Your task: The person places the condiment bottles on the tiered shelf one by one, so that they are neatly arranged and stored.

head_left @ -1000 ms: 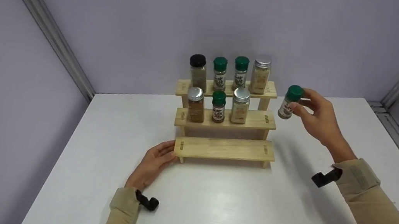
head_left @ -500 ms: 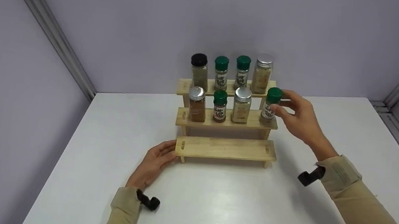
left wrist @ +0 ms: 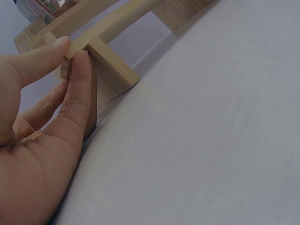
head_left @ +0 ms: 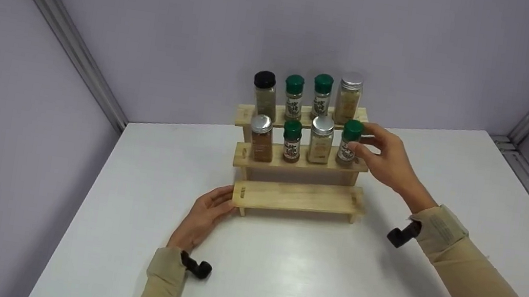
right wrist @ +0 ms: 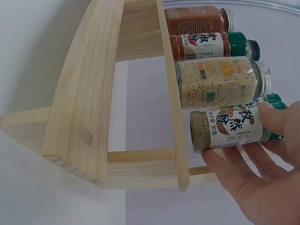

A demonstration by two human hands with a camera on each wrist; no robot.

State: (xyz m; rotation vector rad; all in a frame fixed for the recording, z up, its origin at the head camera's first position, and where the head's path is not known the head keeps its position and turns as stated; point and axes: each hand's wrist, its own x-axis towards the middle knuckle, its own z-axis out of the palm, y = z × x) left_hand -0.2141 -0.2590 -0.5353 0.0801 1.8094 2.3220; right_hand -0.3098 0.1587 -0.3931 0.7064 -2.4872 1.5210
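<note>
My right hand (head_left: pixel 389 161) grips a small green-capped spice jar (head_left: pixel 347 152) between thumb and fingers, upright at the right end of the middle step of a wooden three-step rack (head_left: pixel 296 198). In the right wrist view the jar's brown powder (right wrist: pixel 200 132) shows beside a sesame-like jar (right wrist: pixel 218 83); whether its base touches the step I cannot tell. At the rack's lower left corner, my left hand (head_left: pixel 203 217) pinches the end of the bottom step, its thumb (left wrist: pixel 44 58) on the board and fingers beneath its overhang.
On the middle step also stand a silver-capped brown jar (head_left: pixel 262 140) and a green-capped red jar (head_left: pixel 291 142). The top step bears a black-capped jar (head_left: pixel 265 97), two green-capped jars and a silver-capped jar (head_left: pixel 348 101). Behind the white table (head_left: pixel 286 286) rises a pale wall.
My right hand has carried the green-capped jar leftward from beside the rack to the middle step, close to the silver-capped jar. The left hand has stayed at the rack's corner.
</note>
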